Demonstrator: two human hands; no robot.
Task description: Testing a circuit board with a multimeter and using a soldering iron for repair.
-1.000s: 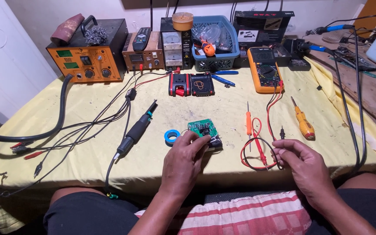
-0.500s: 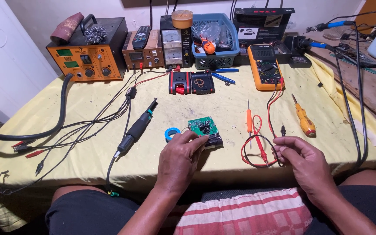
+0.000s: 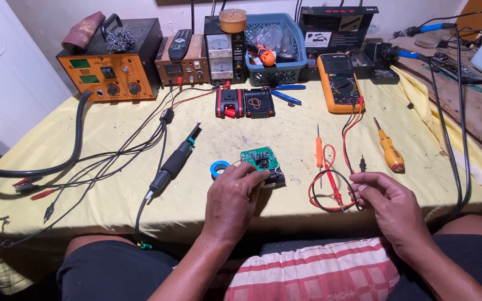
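Comparing with a moment before, your left hand (image 3: 232,195) had hardly moved: its fingers stayed closed on the green circuit board (image 3: 260,158), near the middle of the frame beside the blue tape roll (image 3: 218,168). Your right hand (image 3: 389,198), at lower right, kept its fingers pinched on the black probe lead (image 3: 330,177). So the work stayed in preparation.

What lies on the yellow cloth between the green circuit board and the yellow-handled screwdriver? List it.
In the head view, between the green circuit board and the yellow-handled screwdriver lie a thin orange-handled screwdriver and the multimeter's red and black probe leads.
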